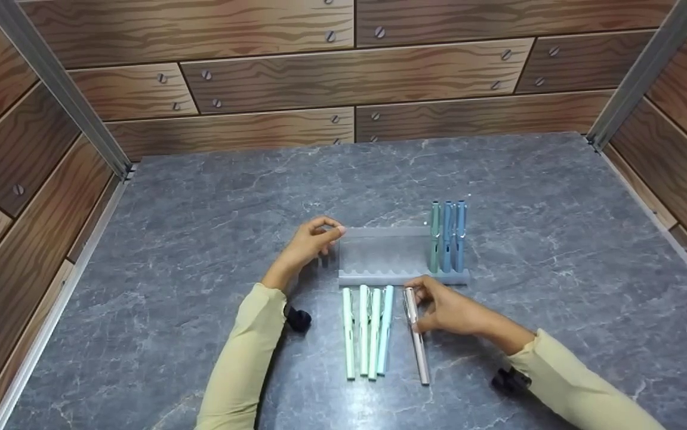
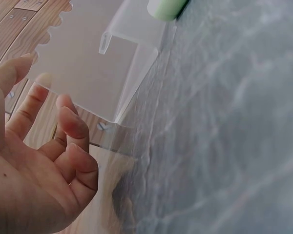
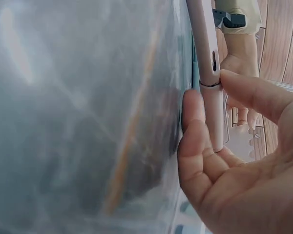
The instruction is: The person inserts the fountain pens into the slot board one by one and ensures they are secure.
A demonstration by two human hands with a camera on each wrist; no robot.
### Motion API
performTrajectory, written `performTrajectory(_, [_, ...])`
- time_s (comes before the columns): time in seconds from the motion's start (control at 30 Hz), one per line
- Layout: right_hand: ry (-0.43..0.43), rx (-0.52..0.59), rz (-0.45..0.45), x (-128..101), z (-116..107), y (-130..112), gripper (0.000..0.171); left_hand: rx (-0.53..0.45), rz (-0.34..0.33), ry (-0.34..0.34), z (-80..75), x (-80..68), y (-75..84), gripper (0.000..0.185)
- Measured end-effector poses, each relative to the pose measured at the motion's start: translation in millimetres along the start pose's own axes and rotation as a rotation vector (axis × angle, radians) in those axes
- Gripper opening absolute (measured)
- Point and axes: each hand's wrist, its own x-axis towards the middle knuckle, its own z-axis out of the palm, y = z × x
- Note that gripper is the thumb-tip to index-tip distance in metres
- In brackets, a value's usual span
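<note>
A frosted clear pen stand (image 1: 379,254) with a notched front ledge holds three upright pens at its right end, one green pen (image 1: 435,239) and two blue pens (image 1: 454,239). At its upper left corner my left hand (image 1: 310,242) pinches the edge; in the left wrist view, thumb and index finger meet the clear sheet (image 2: 83,63). My right hand (image 1: 447,307) grips a pinkish-grey pen (image 1: 418,346) in front of the ledge. In the right wrist view, thumb and fingers close round this pen (image 3: 210,58) near its cap joint.
Left of the held pen lie several light green pens (image 1: 349,340) and a light blue pen (image 1: 386,331), side by side on the grey marbled table (image 1: 200,239). Wood-patterned walls (image 1: 343,71) with metal corner posts (image 1: 62,89) enclose the table.
</note>
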Motion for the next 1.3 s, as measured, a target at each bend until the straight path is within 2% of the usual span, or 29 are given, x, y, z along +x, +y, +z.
performTrajectory(0.37, [-0.038,0.188,-0.014,-5,-6,-6,0.075,0.001,0.000,0.003,0.2,-0.4,-1.3,0.018])
performTrajectory(0.63, [0.006,0.177,-0.060,-7,-18,-16,0.079,-0.007,0.013,0.001,0.1,1.5,-3.1,0.017])
performTrajectory(0.9, [0.109,0.139,-0.149,-7,-26,-25,0.079,-0.014,-0.013,-0.013,-1.1,1.0,-1.7,0.022])
performTrajectory(0.93, [0.123,0.136,-0.153,-7,-27,-26,0.079,-0.014,-0.017,-0.018,-1.2,-1.5,2.3,0.022])
performTrajectory(1.3, [0.262,0.060,-0.204,-6,-41,-36,0.075,-0.004,-0.008,-0.001,-0.9,0.5,-1.0,0.021])
